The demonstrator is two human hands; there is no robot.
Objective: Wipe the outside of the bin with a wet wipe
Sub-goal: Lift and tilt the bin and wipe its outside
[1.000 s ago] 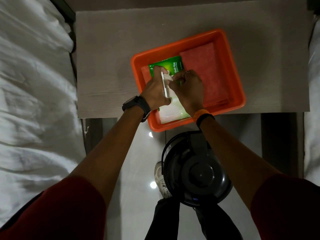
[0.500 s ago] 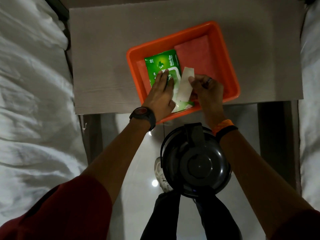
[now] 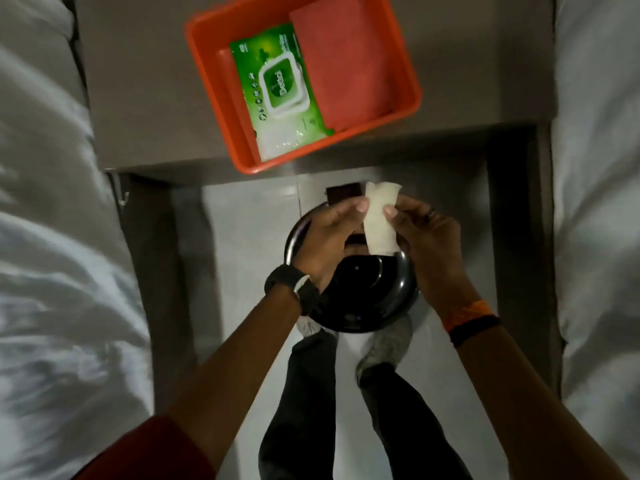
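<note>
A round black pedal bin (image 3: 363, 299) with a glossy lid stands on the pale floor between my feet. Above its far edge I hold a folded white wet wipe (image 3: 380, 216) upright. My left hand (image 3: 329, 237) pinches its left edge and my right hand (image 3: 426, 237) pinches its right edge. Both hands hover over the lid and hide part of it. The green wet wipe pack (image 3: 277, 91) lies with its flap shut in the orange tray (image 3: 207, 74) on the table.
A red folded cloth (image 3: 346, 60) lies in the tray beside the pack. The tray's near corner overhangs the grey table (image 3: 138, 98) edge. White bedding (image 3: 52, 271) flanks me on the left, and more bedding (image 3: 599, 202) on the right. My shoes touch the bin's base.
My hands left the tray and came down over the bin, with the wipe pulled free of the pack. The view tilted down, and the pack's flap now lies shut.
</note>
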